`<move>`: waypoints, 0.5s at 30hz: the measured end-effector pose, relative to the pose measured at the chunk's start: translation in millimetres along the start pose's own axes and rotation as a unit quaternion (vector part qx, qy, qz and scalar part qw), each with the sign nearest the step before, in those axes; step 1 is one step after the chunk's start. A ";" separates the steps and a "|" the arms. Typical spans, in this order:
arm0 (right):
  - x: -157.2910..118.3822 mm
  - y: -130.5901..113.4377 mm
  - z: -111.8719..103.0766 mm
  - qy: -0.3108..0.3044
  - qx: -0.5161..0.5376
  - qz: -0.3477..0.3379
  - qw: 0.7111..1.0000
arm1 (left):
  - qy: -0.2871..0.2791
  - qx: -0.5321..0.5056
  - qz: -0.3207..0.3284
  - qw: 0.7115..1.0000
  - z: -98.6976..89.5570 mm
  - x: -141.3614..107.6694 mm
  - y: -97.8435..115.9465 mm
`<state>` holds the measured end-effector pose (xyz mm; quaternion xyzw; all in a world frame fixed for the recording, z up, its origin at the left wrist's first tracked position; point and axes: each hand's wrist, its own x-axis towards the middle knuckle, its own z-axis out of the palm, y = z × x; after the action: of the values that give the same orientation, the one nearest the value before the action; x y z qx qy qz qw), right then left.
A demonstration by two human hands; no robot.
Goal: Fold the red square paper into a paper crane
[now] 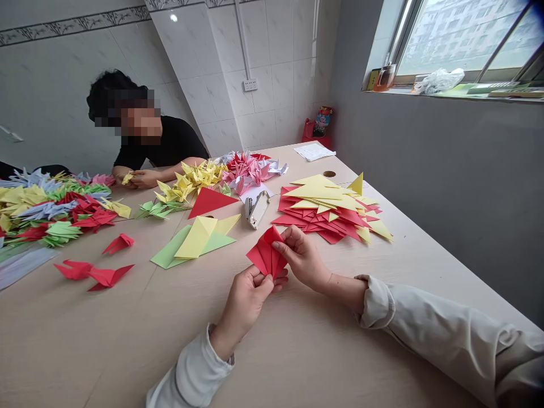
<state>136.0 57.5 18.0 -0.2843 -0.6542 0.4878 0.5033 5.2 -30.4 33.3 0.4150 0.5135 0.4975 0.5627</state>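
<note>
A creased red paper is held up between my two hands over the table, its folds fanning from the bottom corner. My left hand pinches its lower tip, thumb in front and fingers behind. At its upper right edge, my right hand grips the paper between thumb and fingers. Just behind the paper stands a stapler. To the right is a stack of red and yellow folded papers. Yellow paper and green paper lie to the left, near a red triangle.
Folded red paper pieces lie on the table at left. Piles of colourful folded paper fill the far left, and more sit at the back. Across the table a person in black holds a small yellow paper. White sheets lie at the far corner.
</note>
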 end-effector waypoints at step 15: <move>-1.1 0.1 1.5 0.003 -0.020 -0.011 1.000 | 0.011 -0.034 -0.001 0.999 3.9 1.3 -6.2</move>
<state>135.0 56.1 17.4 -0.2880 -0.6654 0.4684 0.5048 9.8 -29.9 27.5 0.3895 0.5033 0.5183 0.5713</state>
